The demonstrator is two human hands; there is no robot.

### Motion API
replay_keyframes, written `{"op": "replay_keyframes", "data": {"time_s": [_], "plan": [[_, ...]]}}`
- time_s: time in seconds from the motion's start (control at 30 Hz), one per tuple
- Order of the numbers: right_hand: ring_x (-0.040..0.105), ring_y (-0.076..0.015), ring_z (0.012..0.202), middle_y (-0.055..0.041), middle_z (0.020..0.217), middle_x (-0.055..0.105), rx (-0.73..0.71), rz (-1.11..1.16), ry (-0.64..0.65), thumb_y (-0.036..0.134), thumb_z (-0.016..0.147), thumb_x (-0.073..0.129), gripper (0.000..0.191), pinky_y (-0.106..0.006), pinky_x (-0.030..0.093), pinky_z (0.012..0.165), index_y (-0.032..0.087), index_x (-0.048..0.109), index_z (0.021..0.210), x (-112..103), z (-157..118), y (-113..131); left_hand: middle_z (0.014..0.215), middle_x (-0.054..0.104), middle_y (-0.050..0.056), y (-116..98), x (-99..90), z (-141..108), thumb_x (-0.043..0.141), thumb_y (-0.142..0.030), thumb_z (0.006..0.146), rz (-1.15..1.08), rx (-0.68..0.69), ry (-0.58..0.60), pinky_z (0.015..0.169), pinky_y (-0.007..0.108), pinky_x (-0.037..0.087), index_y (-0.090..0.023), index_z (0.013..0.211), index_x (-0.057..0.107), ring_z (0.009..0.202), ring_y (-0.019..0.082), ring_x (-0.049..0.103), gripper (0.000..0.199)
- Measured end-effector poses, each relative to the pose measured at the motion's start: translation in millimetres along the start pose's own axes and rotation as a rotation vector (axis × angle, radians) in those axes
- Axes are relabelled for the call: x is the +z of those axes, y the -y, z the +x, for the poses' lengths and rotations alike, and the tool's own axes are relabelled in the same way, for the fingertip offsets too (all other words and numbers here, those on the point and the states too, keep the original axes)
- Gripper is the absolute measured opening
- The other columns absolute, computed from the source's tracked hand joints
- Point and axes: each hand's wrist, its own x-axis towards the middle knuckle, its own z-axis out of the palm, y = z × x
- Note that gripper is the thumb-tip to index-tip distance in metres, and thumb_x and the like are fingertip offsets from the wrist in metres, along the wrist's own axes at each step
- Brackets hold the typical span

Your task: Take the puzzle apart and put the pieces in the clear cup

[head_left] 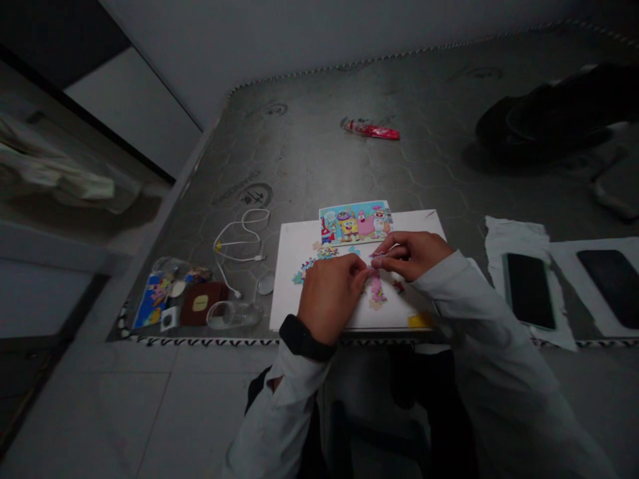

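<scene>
Head view: both hands meet over a white board (299,239) lying at the near edge of a grey mat (309,153). The left hand (330,296) and right hand (412,255) pinch a small puzzle piece (372,262) between their fingertips, above the board's middle. A pink cluster (377,289) of joined pieces lies just near of it, and a blue cluster (313,261) sits left of the hands. The picture card (355,221) lies at the board's far edge. Left of the board are a white cable (239,239) and a clear bag (164,293). Two phones (529,291) lie to the right. A red tube (372,130) lies far off.
</scene>
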Motion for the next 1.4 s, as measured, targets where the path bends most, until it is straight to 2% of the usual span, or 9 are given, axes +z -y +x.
{"op": "replay_keyframes", "data": {"time_s": [0.13,0.23,0.5,0.6,0.77,1.03,1.13,1.27,1.4], "plan": [[0.070,-0.0169,0.068,0.0011,0.072,0.075,0.036,0.156,0.073,0.038,0.078,0.072,0.017,-0.026,0.048,0.058,0.025,0.073,0.088,1,4,-11,0.088,0.076,-0.002,2,-4.3,-1,0.065,-0.033,0.092,0.002,0.019,0.003,0.073,0.030,0.043,-0.022,0.089,0.072,0.083,0.019,0.069,0.013],[0.070,-0.0170,0.071,-0.0005,0.073,0.075,0.045,0.175,0.087,0.037,0.079,0.071,0.018,-0.026,0.049,0.060,0.024,0.076,0.091,3,7,-14,0.089,0.076,-0.001,2,-7.9,-1,0.064,-0.033,0.093,0.015,0.025,0.004,0.073,0.030,0.042,-0.023,0.090,0.072,0.079,0.018,0.067,0.014],[0.067,-0.0152,0.071,0.0010,0.071,0.073,-0.030,-0.052,-0.250,0.034,0.081,0.073,0.013,-0.028,0.048,0.070,0.024,0.079,0.086,9,-11,21,0.087,0.075,0.000,-4,-9.4,-3,0.060,-0.030,0.094,0.033,-0.048,-0.056,0.071,0.031,0.040,-0.021,0.089,0.071,0.078,0.019,0.065,0.015],[0.067,-0.0155,0.071,0.0007,0.073,0.073,-0.041,-0.051,-0.290,0.034,0.080,0.074,0.012,-0.029,0.048,0.070,0.025,0.080,0.086,12,-12,22,0.088,0.075,0.000,-5,-11.8,-4,0.060,-0.030,0.093,0.033,-0.060,-0.061,0.070,0.031,0.039,-0.021,0.089,0.070,0.075,0.019,0.065,0.014],[0.066,-0.0166,0.071,-0.0010,0.075,0.074,-0.028,0.073,-0.251,0.036,0.081,0.070,0.017,-0.029,0.046,0.065,0.023,0.079,0.089,20,-5,12,0.089,0.075,-0.001,-3,-16.2,-5,0.059,-0.030,0.094,0.004,-0.041,-0.052,0.068,0.030,0.038,-0.021,0.090,0.070,0.071,0.016,0.063,0.015],[0.054,-0.0116,0.056,0.0015,0.067,0.070,-0.166,0.033,-0.462,0.036,0.075,0.075,0.012,-0.028,0.039,0.056,0.026,0.080,0.080,30,0,12,0.086,0.074,-0.002,-2,-17.0,-6,0.059,-0.030,0.093,-0.013,-0.059,-0.133,0.067,0.030,0.037,-0.022,0.087,0.069,0.073,0.016,0.063,0.014],[0.060,-0.0139,0.063,-0.0014,0.072,0.073,-0.113,0.207,-0.386,0.041,0.073,0.075,0.021,-0.028,0.043,0.060,0.024,0.080,0.084,31,2,8,0.086,0.074,-0.002,-2,-18.8,-6,0.060,-0.030,0.093,-0.024,-0.053,-0.132,0.066,0.029,0.037,-0.021,0.087,0.069,0.070,0.015,0.062,0.014],[0.060,-0.0132,0.064,-0.0022,0.075,0.073,-0.022,0.534,-0.139,0.045,0.064,0.083,0.034,-0.027,0.045,0.060,0.021,0.079,0.087,21,0,5,0.088,0.075,-0.002,-1,-21.9,-6,0.060,-0.030,0.093,-0.082,-0.040,-0.095,0.065,0.027,0.038,-0.022,0.088,0.071,0.073,0.015,0.063,0.014],[0.054,-0.0091,0.059,-0.0013,0.078,0.072,0.081,0.611,0.093,0.046,0.065,0.085,0.039,-0.024,0.039,0.054,0.021,0.078,0.094,6,-2,2,0.093,0.075,-0.001,2,-26.3,-6,0.061,-0.029,0.093,-0.191,-0.005,0.000,0.067,0.026,0.042,-0.022,0.093,0.072,0.076,0.014,0.064,0.013]]}}
